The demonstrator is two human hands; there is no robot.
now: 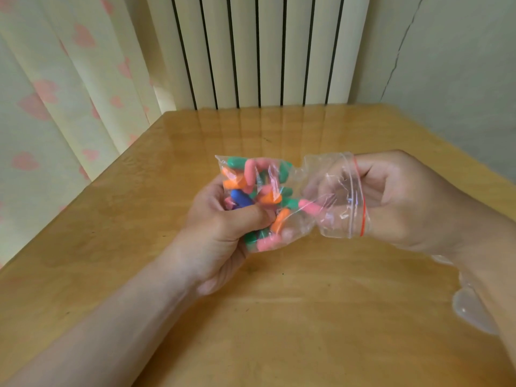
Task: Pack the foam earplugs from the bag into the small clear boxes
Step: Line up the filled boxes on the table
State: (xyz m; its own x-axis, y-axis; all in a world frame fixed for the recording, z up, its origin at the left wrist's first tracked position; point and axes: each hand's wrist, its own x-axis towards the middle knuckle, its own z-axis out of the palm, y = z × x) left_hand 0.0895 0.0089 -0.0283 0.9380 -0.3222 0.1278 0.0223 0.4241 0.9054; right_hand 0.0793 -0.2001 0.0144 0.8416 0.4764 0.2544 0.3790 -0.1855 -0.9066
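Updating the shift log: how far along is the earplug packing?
Early. Done: the bag is open at its red-striped mouth. In hand: the left hand grips the bag's full end; the right hand has fingers inside its mouth, near the earplugs. Left: every visible earplug is in the bag, so all the packing remains.

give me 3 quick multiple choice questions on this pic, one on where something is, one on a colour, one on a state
1. Where is the bag? A gripped in the left hand B on the radiator C on the curtain
2. What colour is the bag's seal stripe? A blue B red C black
3. How is the bag's mouth? A zipped shut B knotted C open, right fingers inside
Answers: 1 A, that hand curls round it; 2 B, a red line rings the mouth; 3 C, the mouth gapes around the fingers.
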